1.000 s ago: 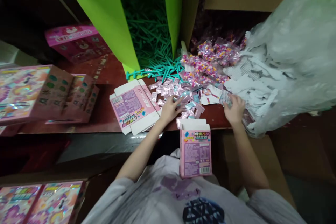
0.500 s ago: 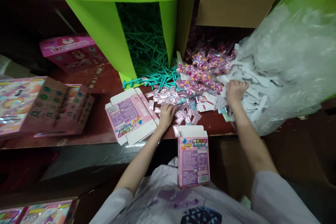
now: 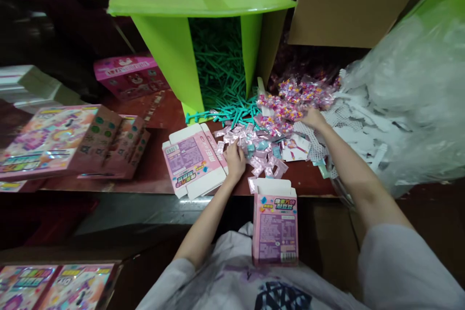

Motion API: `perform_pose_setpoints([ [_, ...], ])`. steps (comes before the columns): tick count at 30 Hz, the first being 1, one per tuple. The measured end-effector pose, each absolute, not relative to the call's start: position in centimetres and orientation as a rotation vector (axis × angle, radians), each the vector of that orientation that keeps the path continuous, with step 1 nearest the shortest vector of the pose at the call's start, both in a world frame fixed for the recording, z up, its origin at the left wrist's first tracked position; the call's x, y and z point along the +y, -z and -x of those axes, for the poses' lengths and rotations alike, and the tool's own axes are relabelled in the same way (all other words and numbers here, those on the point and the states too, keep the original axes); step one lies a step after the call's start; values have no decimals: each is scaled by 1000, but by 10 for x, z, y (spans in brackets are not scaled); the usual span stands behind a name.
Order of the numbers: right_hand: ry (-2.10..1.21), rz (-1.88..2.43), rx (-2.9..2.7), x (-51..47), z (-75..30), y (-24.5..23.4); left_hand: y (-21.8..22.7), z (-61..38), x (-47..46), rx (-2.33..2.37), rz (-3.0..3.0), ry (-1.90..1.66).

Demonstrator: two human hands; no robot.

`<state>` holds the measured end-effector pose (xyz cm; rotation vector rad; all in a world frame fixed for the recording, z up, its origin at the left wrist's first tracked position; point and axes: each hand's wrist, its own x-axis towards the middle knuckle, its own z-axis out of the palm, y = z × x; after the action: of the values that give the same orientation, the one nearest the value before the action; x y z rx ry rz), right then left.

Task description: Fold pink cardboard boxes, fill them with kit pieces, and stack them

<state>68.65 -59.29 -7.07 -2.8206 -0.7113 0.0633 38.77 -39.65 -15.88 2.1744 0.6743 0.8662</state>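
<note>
**At the near edge of the desk (image 3: 307, 177), my two hands among sachets and bead bags**

Close to that edge, a loose heap of small pink and teal sachets (image 3: 258, 163) lies between my arms. My left hand (image 3: 235, 161) is at the heap's left side, palm down with the fingers loosely bent and partly apart; I cannot tell whether a sachet is caught under them. My right hand (image 3: 314, 120) reaches farther in, its fingertips at the right side of the clear bead bags (image 3: 278, 106), full of pink, orange and white bits. The fingers are partly hidden, so I cannot tell how far open they are or whether they grip a bag.

Below my right hand, a printed card (image 3: 296, 149) lies flat beside the heap. White mesh pieces (image 3: 363, 131) spill from a big plastic bag (image 3: 417, 87) toward the desk's right end. Left of my left hand, flattened pink cartons (image 3: 194, 160) overlap near the front edge. Behind the heap, teal sticks (image 3: 236, 112) spread out of a green bin (image 3: 162, 53). A pink box (image 3: 276, 227) stands before my body, just at the near edge, its top flap up.
</note>
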Motion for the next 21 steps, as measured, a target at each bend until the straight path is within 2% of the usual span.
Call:
perform_pose_setpoints([
  [5, 224, 2830, -563, -598, -688, 72, 135, -420, -346, 904, -2217, -640],
  [9, 523, 2514, -365, -603, -682, 44, 130, -456, -310, 990, -2274, -525],
  [11, 558, 2261, -260, -604, -670, 27, 129, -465, -300, 1001, -2293, -500],
  [16, 75, 1566, -48, -617, -598, 18, 113, -438, -313, 876, -2322, -569],
  [19, -153, 1385, 23, -633, -549, 40, 102, -390, -359, 603, -2240, -695],
  [21, -195, 1335, 95, -645, -527, 58, 97, -357, -397, 342, -2190, -591],
])
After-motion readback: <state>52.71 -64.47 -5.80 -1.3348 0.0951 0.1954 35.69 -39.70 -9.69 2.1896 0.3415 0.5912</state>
